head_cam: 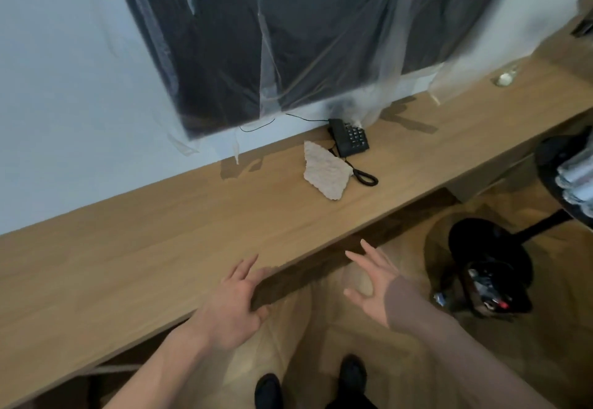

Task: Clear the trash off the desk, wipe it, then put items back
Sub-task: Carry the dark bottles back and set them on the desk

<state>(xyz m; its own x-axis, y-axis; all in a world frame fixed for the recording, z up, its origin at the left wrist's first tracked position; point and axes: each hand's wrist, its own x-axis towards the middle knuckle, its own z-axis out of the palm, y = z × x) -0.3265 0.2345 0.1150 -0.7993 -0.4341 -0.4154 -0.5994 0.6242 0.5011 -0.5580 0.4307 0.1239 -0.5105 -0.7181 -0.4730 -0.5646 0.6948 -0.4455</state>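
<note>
A long wooden desk point(128, 264) runs along the white wall. On it lies a crumpled beige cloth point(325, 171), touching the coiled cord of a black telephone point(349, 137) that stands by the wall. My left hand point(236, 302) hovers over the desk's front edge, fingers spread and holding nothing. My right hand point(373, 283) is in the air in front of the desk edge, fingers spread and empty. Both hands are well short of the cloth.
A black screen point(272, 43) wrapped in clear plastic film hangs on the wall above the desk. A small clear object point(505, 78) stands at the desk's far right. On the floor to the right sit a black bin with rubbish point(487, 286) and a black round stool base point(484, 245).
</note>
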